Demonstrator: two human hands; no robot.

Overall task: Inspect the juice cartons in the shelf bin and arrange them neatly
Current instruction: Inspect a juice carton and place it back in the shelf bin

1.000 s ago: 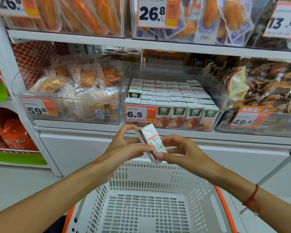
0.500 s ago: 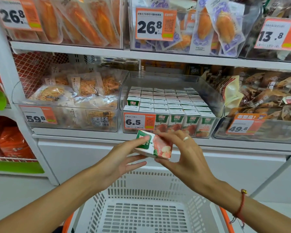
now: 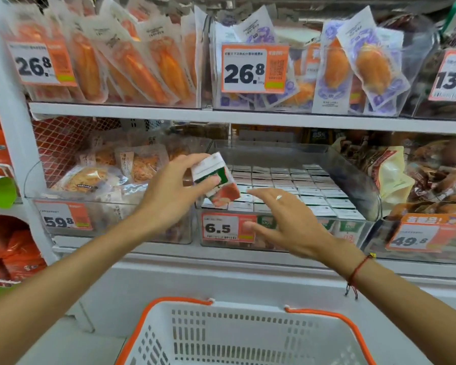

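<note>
Fingers [image 3: 195, 164] and thumb of the left hand [image 3: 169, 191] curl round a juice carton [image 3: 216, 180], gripping it alone now; half a second ago both hands pinched it low, in front of the price tag marked 6.5 [image 3: 228, 227]. The right hand [image 3: 284, 219] has let go and hangs with its fingers spread and relaxed, holding nothing, just right of the carton and over the front edge of the shelf bin [image 3: 353, 164].

The carton has risen from below the bin's rim to above its front left corner, tilted, its white top leaning away to the upper left and its fruit print facing down toward the rows. Inside the bin the other cartons [image 3: 287, 183] stand upright in tidy rows; any gap beneath the held one is hidden by it.

So the checking of this carton looks finished and its return is under way. It likely needs turning upright before it goes in.

Below the bin, a white basket [image 3: 248, 338] with orange handles waits.
</note>
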